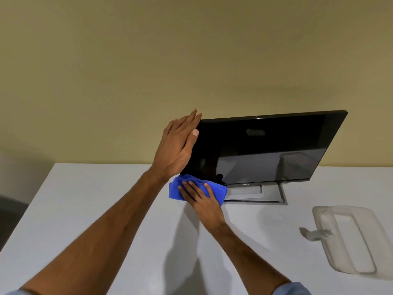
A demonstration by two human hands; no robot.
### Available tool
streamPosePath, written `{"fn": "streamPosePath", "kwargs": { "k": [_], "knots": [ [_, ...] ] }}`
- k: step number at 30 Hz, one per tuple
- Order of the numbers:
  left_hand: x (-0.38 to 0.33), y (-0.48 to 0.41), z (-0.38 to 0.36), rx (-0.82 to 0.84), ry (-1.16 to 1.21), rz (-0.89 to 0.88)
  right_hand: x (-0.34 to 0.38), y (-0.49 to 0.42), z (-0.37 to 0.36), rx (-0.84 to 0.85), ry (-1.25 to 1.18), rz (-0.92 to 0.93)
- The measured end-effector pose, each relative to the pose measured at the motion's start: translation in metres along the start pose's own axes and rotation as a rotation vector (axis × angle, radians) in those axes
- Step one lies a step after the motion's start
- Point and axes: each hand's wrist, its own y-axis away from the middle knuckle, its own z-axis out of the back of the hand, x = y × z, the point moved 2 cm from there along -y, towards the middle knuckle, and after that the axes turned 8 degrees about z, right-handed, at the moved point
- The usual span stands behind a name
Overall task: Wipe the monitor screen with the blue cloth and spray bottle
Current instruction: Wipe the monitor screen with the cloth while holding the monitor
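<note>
A black monitor [265, 150] stands tilted back on its grey stand [274, 198] on the white table [85, 209]. My left hand [176, 145] grips the monitor's left edge, thumb on the front. My right hand [200, 199] presses the bunched blue cloth [176, 191] against the lower left corner of the screen, fingers spread over it. A translucent spray bottle [348, 237] lies on its side on the table at the right, its nozzle pointing left.
A plain beige wall [191, 50] rises behind the table. The table's left edge runs diagonally at the left, with a dark floor area beyond it.
</note>
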Motion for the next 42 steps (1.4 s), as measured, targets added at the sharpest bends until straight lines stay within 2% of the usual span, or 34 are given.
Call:
{"fn": "streamPosePath", "kwargs": {
  "k": [1, 4, 6, 10, 14, 19, 23, 26, 32, 38, 42],
  "knots": [
    [0.0, 0.001, 0.002, 0.017, 0.033, 0.0, -0.009, 0.004, 0.004, 0.047, 0.068, 0.045],
    [0.005, 0.002, 0.011, 0.009, 0.146, 0.029, -0.035, 0.007, 0.03, 0.045, 0.164, 0.145],
    [0.013, 0.003, 0.02, -0.02, 0.205, 0.097, -0.048, 0.007, 0.051, -0.058, 0.204, 0.175],
    [0.022, 0.005, 0.028, 0.043, 0.398, 0.203, -0.071, -0.007, 0.105, -0.261, 0.269, 0.105],
    [0.02, 0.003, 0.033, 0.092, 0.641, 0.346, -0.093, -0.034, 0.153, -0.366, 0.253, -0.008],
    [0.019, 0.003, 0.033, 0.087, 0.743, 0.402, -0.103, -0.042, 0.162, -0.345, 0.334, 0.277],
    [0.019, 0.007, 0.028, 0.081, 0.748, 0.415, -0.116, -0.051, 0.171, -0.399, 0.473, 0.47],
    [0.015, 0.008, 0.026, 0.073, 0.738, 0.451, -0.116, -0.064, 0.178, -0.375, 0.519, 0.594],
    [0.011, 0.006, 0.02, 0.039, 0.703, 0.459, -0.121, -0.071, 0.182, -0.292, 0.5, 0.665],
    [0.014, 0.0, 0.016, -0.024, 0.622, 0.45, -0.114, -0.066, 0.148, -0.267, 0.582, 0.786],
    [0.021, -0.001, 0.019, 0.018, 0.507, 0.41, -0.094, -0.047, 0.108, -0.12, 0.588, 0.91]
  ]
}}
